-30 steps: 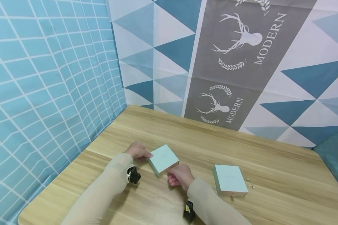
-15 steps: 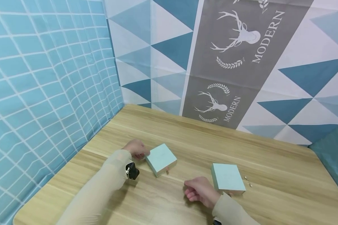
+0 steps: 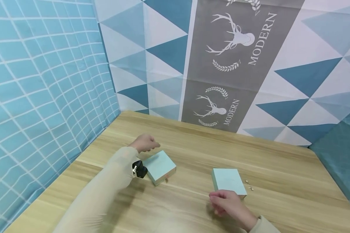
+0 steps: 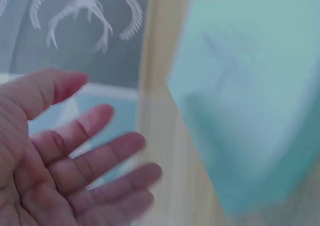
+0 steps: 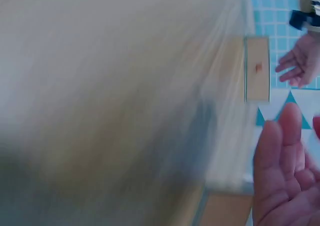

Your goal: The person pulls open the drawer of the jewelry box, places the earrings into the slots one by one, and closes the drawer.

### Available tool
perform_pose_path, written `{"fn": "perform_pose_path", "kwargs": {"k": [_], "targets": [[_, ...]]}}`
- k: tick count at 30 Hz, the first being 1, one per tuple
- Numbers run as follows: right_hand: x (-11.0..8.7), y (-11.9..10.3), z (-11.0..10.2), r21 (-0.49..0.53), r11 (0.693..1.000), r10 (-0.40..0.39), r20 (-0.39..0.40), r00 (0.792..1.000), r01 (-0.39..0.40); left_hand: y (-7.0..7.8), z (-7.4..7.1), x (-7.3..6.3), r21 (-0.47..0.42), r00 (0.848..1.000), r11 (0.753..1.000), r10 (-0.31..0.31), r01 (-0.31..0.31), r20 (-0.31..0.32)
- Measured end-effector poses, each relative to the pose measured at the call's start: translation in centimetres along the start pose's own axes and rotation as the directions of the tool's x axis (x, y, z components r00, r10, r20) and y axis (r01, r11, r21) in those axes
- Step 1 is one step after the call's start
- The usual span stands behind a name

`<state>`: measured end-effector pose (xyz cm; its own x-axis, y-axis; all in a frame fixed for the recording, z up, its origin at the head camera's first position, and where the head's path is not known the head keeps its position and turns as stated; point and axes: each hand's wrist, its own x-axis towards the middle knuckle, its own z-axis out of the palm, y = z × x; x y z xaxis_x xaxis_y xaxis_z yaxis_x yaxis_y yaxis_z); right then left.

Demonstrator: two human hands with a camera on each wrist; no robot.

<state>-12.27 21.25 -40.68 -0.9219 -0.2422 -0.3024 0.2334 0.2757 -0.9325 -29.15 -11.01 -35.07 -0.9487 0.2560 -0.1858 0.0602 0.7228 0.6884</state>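
At the far left hangs a blue checked cloth point(image 3: 43, 81), and beside it the left hand point(image 3: 145, 143) is above the wooden counter point(image 3: 186, 200), next to the far edge of one of two mint-topped boxes, the left box point(image 3: 160, 166); one black wrist camera point(image 3: 140, 169) sits on that sleeve. The left wrist view shows what the head view hides: the thumb and four fingers of this hand spread loosely, holding nothing and apart from the box, whose lid bears a faint grey marking. The right wrist view gives the left box's front as a plain tan face with a single small reddish tab point(image 5: 258, 67), just a speck from the head. Behind the counter, a triangle-patterned backdrop point(image 3: 163, 58) carries a grey band with two stag heads and the word MODERN twice. Farther right is the right box point(image 3: 228, 181), with the right hand point(image 3: 229, 204) in front of its near side, fingers loosely bent around nothing; whether it touches the box cannot be told. Just right of that box lie a few pale pieces point(image 3: 250, 188), too small to count surely.
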Motion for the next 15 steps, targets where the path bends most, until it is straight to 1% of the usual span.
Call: {"fn": "perform_pose_path", "kwargs": {"k": [1, 2, 4, 5, 8, 10, 11, 13, 15], "targets": [[-0.3, 0.1, -0.4, -0.047, 0.998, -0.030, -0.022, 0.999, 0.029, 0.5, 0.3, 0.2, -0.007, 1.000, 1.000, 0.025, -0.025, -0.003], [-0.7, 0.3, -0.8, -0.090, 0.995, -0.053, -0.042, 0.998, 0.049, 1.1, 0.6, 0.3, -0.019, 0.999, 0.999, 0.049, -0.049, 0.007], [-1.3, 0.5, -1.7, -0.137, 0.988, -0.075, -0.068, 0.995, 0.066, 2.1, 1.5, 0.4, -0.055, 0.996, 0.996, 0.079, -0.077, 0.037], [-1.6, 0.7, -2.0, -0.154, 0.985, -0.089, -0.076, 0.993, 0.077, 2.6, 1.9, 0.4, -0.077, 0.994, 0.993, 0.094, -0.090, 0.060], [-2.3, 1.2, -3.2, -0.158, 0.984, -0.094, -0.076, 0.993, 0.081, 3.9, 3.6, 0.4, -0.128, 0.983, 0.986, 0.127, -0.110, 0.135], [-2.7, 1.6, -4.1, -0.118, 0.989, -0.092, -0.052, 0.994, 0.086, 4.9, 4.9, 0.6, -0.159, 0.973, 0.979, 0.154, -0.127, 0.171], [-3.0, 1.8, -4.7, -0.081, 0.993, -0.091, -0.038, 0.995, 0.088, 5.4, 5.7, 0.7, -0.170, 0.967, 0.976, 0.170, -0.138, 0.188], [-3.3, 2.2, -5.7, 0.034, 0.997, -0.074, 0.003, 0.997, 0.074, 6.4, 7.1, 1.0, -0.186, 0.957, 0.971, 0.190, -0.150, 0.220], [-3.4, 2.5, -6.5, 0.171, 0.984, -0.058, 0.050, 0.997, 0.048, 7.0, 8.3, 1.2, -0.195, 0.952, 0.970, 0.190, -0.145, 0.238]]}}
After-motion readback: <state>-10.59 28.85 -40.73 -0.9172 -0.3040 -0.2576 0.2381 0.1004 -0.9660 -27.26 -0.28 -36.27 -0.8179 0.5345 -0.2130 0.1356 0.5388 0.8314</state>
